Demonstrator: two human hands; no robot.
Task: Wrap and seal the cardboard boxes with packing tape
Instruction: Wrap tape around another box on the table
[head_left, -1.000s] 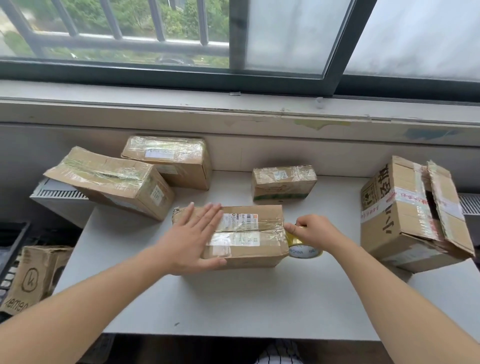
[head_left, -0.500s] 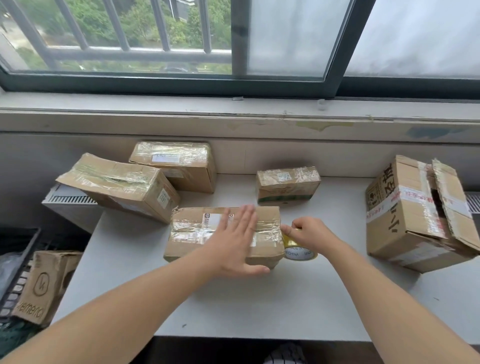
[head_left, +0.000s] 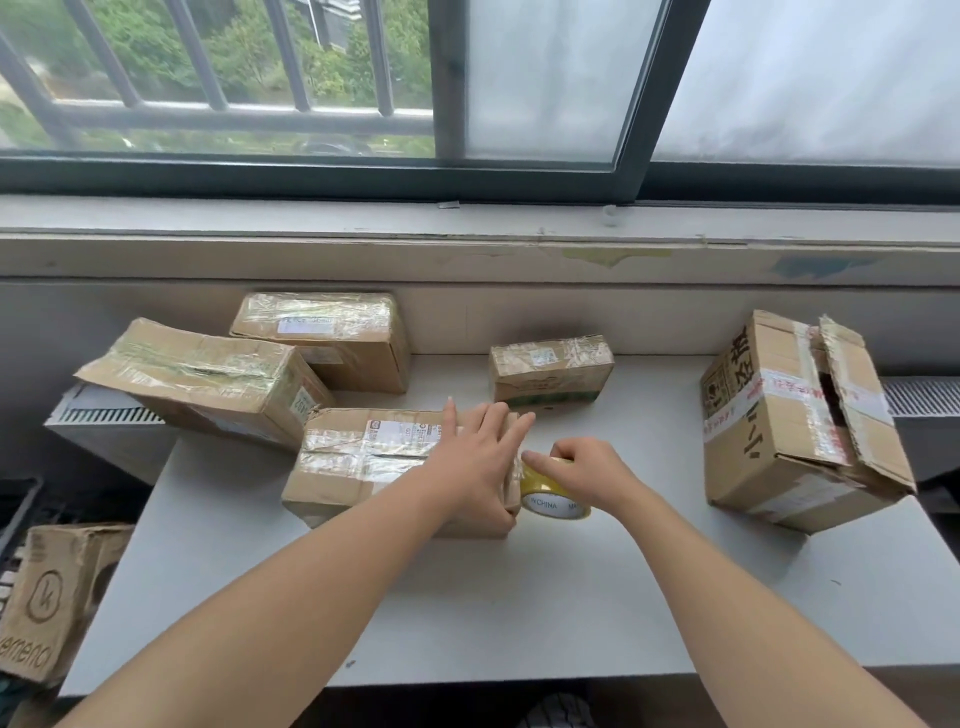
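Currently, your left hand (head_left: 480, 460) lies flat, fingers straight, pressing on the right end of the centre box (head_left: 363, 457), at mid-frame on the table (head_left: 519, 597). Your right hand (head_left: 589, 467) curls around the tape roll (head_left: 553, 501), which touches that box's right end. A small taped box (head_left: 550, 369) sits just above centre; a larger box (head_left: 779, 431) with a loose flap stands at the right of the frame.

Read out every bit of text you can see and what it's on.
"IN CHINA": core of the tape roll.
"emeno", start cut off, beside a circled "k": floor box.
Black characters and red tape print on the open box: unreadable.
Label on the middle box: too blurred.
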